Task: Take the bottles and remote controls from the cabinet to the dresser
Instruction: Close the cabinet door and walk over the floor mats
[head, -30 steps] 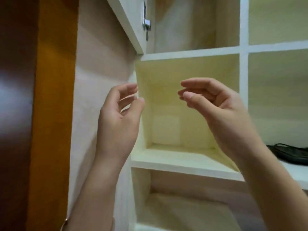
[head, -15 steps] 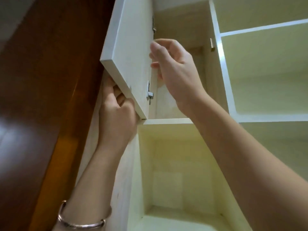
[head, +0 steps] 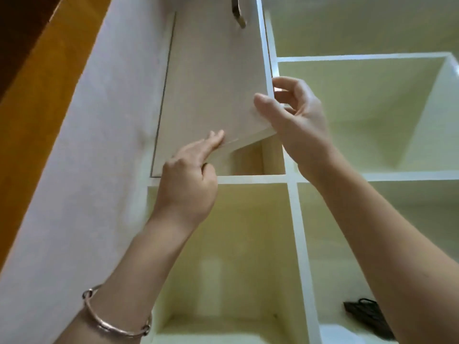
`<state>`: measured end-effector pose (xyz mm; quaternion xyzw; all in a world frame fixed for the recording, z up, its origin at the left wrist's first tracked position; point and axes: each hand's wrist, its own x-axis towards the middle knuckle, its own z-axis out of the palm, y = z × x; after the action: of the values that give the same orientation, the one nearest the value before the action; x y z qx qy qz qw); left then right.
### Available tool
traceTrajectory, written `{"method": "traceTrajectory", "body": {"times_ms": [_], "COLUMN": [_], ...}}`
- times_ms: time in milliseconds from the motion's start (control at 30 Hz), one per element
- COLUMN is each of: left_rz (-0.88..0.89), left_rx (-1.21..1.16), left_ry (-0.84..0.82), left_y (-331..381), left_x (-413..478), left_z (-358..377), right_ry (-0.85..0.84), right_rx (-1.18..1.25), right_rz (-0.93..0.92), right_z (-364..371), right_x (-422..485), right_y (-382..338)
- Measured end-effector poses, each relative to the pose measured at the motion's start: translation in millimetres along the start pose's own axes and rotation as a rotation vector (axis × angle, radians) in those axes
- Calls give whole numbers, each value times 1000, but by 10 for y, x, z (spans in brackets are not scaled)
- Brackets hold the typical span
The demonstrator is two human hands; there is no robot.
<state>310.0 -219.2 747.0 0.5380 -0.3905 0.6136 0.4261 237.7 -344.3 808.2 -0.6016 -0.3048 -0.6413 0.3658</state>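
The right hand (head: 295,120) pinches the free lower corner of the cabinet door (head: 211,95), which stands ajar. The left hand (head: 188,180) lies under the bottom edge, forefinger extended, gripping nothing. No bottles or remotes show; the compartment behind the door stays hidden.

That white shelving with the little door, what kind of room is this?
Probably a room in a home, likely a bedroom or living room. A built-in white cabinet of open cubbies fills the view, with one small door bearing a metal handle, and a varnished wooden panel stands to its left.
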Motion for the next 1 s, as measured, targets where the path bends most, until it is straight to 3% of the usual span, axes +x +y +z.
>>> {"method": "traceTrajectory", "body": {"times_ms": [133,367,633,1000], "left_rz": [73,120,76,108], "left_rx": [125,396,413,562], "left_ry": [-34,-276,-365,-446], "left_y": [-125,-210,-393,-354], "left_x": [-27,-61,79,60], "left_z": [209,482,576,599], "right_ry": [24,-53,-111,-46], "right_rx": [-127,-461,-562,-668], "right_rz": [38,269,458,418], "right_z": [-153,-370,-369,-263], "right_x": [5,4,85,9], "right_y": [209,548,675,780]}}
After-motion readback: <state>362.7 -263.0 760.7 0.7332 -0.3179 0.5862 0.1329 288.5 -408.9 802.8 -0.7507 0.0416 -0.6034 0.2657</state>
